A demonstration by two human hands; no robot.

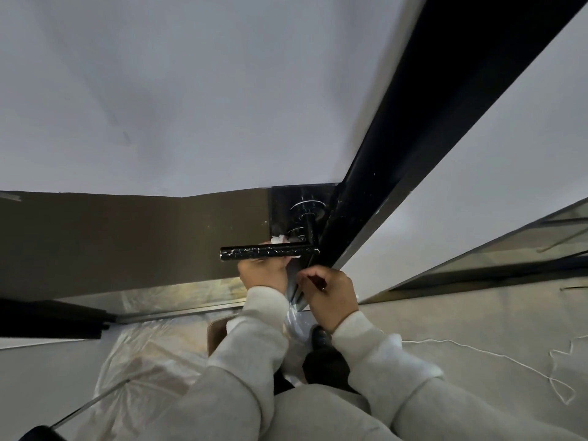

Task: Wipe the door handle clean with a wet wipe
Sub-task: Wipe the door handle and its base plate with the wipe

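Fingers of the left hand [262,271] bunch the wet wipe [280,239] up under the door handle [269,252], whose bar runs left-right just above them, while the right hand [331,289], farther off, pinches the door edge [305,278].

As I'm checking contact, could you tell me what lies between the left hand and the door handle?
In the head view, the wet wipe lies between the left hand and the door handle.

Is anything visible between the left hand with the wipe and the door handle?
Nothing visible. The left hand reaches up under the door handle, with the wet wipe bunched against the lever. The right hand grips the door edge, beside the lever.
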